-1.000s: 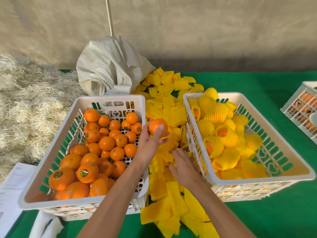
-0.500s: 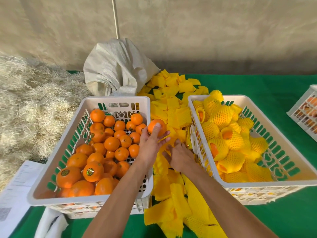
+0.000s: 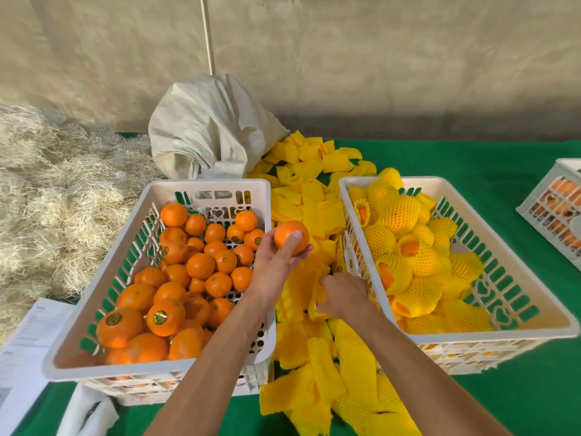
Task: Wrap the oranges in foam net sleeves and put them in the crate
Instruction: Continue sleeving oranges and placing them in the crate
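Bare orange: round, smooth orange fruit [image 3: 290,236] gripped in left hand [image 3: 276,265], raised over the gap between crates.
Sleeve: flat yellow foam net sleeves [image 3: 314,284] heaped directly below the fruit, just beside right hand [image 3: 341,295]; long axes mixed.
Right hand: palm down, fingers curled into the heap, apparently pinching one sleeve.
Destination: white slotted plastic crate [image 3: 534,309] to the right, holding wrapped oranges [image 3: 399,215].

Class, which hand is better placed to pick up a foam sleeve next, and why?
The right hand: it already rests on the yellow foam sleeves between the crates, while the left hand grips an orange.
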Demonstrator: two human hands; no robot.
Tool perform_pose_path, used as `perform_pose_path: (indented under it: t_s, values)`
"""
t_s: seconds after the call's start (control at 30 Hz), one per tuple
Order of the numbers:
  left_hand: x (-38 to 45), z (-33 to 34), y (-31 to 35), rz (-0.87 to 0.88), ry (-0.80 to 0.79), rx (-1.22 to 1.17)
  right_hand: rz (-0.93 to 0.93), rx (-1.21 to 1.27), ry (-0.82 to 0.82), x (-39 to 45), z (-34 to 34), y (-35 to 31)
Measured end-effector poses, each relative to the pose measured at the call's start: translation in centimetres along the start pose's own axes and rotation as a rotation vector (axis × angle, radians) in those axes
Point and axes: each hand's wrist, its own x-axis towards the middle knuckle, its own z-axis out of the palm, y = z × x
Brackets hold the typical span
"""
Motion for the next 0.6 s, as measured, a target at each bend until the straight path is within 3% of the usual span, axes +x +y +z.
perform_pose_path:
  t_s: [0.2, 0.4, 0.6]
  values:
    - [0.4, 0.8, 1.0, -0.059, -0.096, 0.321, -0.046, -0.023, 0.029, -0.3, 0.3, 0.1]
    - [0.7, 1.1, 1.8, 0.038, -0.142, 0.574, -0.115, 0.269, 0.100, -1.2, -3.2, 0.5]
    - [0.6, 1.7, 2.4, 0.040, -0.312, 0.569, -0.231, 0.252, 0.137, -2.6, -6.7, 2.5]
